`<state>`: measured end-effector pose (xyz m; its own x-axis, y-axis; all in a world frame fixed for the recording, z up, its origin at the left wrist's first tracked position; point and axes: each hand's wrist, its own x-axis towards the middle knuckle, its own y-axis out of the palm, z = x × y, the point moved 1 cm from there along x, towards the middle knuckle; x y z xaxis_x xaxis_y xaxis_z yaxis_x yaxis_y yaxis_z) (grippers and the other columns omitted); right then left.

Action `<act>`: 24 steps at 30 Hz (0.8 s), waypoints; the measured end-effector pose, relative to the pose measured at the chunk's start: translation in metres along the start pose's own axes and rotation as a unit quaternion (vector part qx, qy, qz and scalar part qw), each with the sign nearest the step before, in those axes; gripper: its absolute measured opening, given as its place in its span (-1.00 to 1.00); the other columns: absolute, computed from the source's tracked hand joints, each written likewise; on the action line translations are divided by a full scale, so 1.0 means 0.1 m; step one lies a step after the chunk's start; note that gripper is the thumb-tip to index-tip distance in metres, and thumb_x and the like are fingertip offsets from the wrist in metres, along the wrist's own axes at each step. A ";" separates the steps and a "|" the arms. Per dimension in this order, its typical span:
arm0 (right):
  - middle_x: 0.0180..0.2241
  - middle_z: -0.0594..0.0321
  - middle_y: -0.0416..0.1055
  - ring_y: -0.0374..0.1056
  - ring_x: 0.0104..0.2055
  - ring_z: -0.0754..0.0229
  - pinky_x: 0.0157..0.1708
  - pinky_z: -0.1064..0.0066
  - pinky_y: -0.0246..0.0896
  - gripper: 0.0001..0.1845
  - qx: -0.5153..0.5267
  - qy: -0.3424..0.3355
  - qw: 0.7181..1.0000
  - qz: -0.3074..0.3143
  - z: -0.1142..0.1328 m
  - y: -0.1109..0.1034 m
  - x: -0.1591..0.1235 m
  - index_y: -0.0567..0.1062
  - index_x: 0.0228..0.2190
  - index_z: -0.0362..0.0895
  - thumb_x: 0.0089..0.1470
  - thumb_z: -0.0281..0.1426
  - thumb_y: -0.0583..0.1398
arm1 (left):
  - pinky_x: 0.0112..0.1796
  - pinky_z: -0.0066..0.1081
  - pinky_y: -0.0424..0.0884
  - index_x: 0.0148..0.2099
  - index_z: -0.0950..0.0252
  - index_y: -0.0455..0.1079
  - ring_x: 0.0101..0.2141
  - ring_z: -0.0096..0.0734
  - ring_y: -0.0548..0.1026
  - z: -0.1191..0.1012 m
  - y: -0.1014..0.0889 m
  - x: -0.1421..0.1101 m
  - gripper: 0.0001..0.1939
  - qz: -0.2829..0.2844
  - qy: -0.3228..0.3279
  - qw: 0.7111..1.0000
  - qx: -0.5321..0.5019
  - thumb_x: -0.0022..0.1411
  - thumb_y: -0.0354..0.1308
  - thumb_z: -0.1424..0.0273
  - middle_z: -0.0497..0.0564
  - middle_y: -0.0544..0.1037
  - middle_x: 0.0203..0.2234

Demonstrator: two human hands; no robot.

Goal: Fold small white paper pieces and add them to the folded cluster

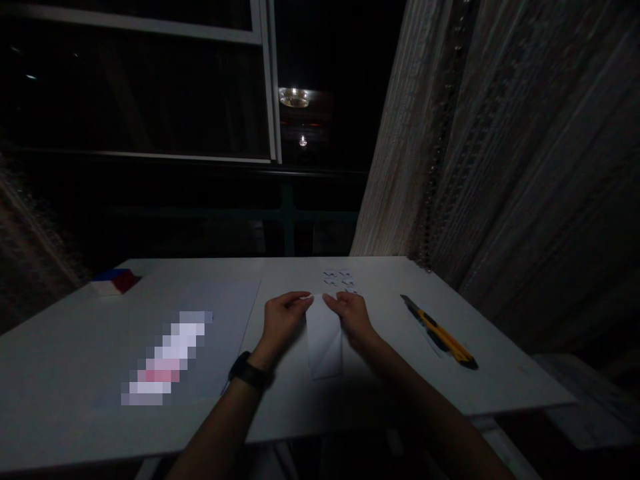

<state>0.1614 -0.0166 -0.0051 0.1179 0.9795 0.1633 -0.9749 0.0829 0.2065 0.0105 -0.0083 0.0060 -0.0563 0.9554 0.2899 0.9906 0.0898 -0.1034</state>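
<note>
A folded piece of white paper (325,343) hangs between my two hands above the table, its lower end toward me. My left hand (287,317), with a dark watch (250,371) on the wrist, pinches the top left corner of the paper. At the top right corner my right hand (351,313) grips it between thumb and fingers. Just beyond the hands lie small papers with dark marks (339,277), partly hidden by the fingers. To the right rests a yellow and black utility knife (443,335), its blade end pointing away from me.
The white table (285,413) fills the lower view. On its left lies a large white sheet (227,313) with a blurred-out patch over it. A red, white and blue block (114,281) sits at the far left edge. Curtains (400,133) hang by a dark window.
</note>
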 end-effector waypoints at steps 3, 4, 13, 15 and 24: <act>-0.74 0.38 0.24 0.10 -0.68 0.37 -0.65 0.50 -0.06 -0.64 -0.011 0.007 1.000 0.006 0.02 0.01 0.00 0.35 -0.72 -0.19 -0.28 -0.16 0.28 | -0.48 -0.47 0.32 -0.33 0.38 0.51 -0.52 -0.41 0.45 0.02 0.00 0.01 -0.67 -0.005 -0.004 1.000 0.003 -0.13 0.25 0.23 0.07 0.55 -0.54; -0.74 0.38 0.25 0.10 -0.68 0.36 -0.65 0.50 -0.04 -0.64 -0.016 0.006 1.000 0.001 0.03 0.01 -0.01 0.37 -0.72 -0.19 -0.28 -0.15 0.28 | -0.48 -0.47 0.33 -0.33 0.37 0.51 -0.51 -0.40 0.46 0.03 0.00 0.01 -0.67 -0.005 -0.003 1.000 0.002 -0.13 0.25 0.23 0.08 0.56 -0.53; -0.73 0.32 0.31 0.15 -0.70 0.35 -0.67 0.51 0.00 -0.64 -0.005 0.048 0.998 0.044 0.02 0.03 -0.03 0.44 -0.68 -0.24 -0.35 -0.16 0.31 | -0.45 -0.44 0.36 -0.33 0.37 0.51 -0.48 -0.35 0.49 0.03 -0.04 0.04 -0.65 -0.019 0.007 1.000 0.000 -0.16 0.27 0.23 0.10 0.57 -0.51; -0.72 0.29 0.34 0.18 -0.69 0.34 -0.65 0.50 0.05 -0.63 0.001 0.070 0.996 0.061 0.00 0.05 -0.04 0.46 -0.65 -0.26 -0.38 -0.18 0.32 | -0.44 -0.44 0.36 -0.30 0.38 0.51 -0.49 -0.36 0.49 0.03 -0.05 0.04 -0.64 -0.024 0.007 1.000 0.006 -0.15 0.26 0.23 0.08 0.56 -0.53; -0.72 0.31 0.34 0.23 -0.66 0.30 -0.62 0.48 0.11 -0.65 -0.001 -0.026 0.993 -0.111 -0.03 0.01 0.01 0.38 -0.70 -0.22 -0.30 -0.19 0.30 | -0.21 -0.31 0.38 -0.07 0.32 0.42 -0.23 -0.24 0.49 0.12 0.14 -0.08 -0.60 0.038 0.036 0.999 0.002 0.09 0.08 0.22 0.11 0.54 -0.22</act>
<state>0.1601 -0.0155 -0.0073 0.3400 0.9260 0.1643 -0.9242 0.2966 0.2406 0.0231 -0.0112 -0.0090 0.0287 0.9371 0.3478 0.9910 0.0187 -0.1323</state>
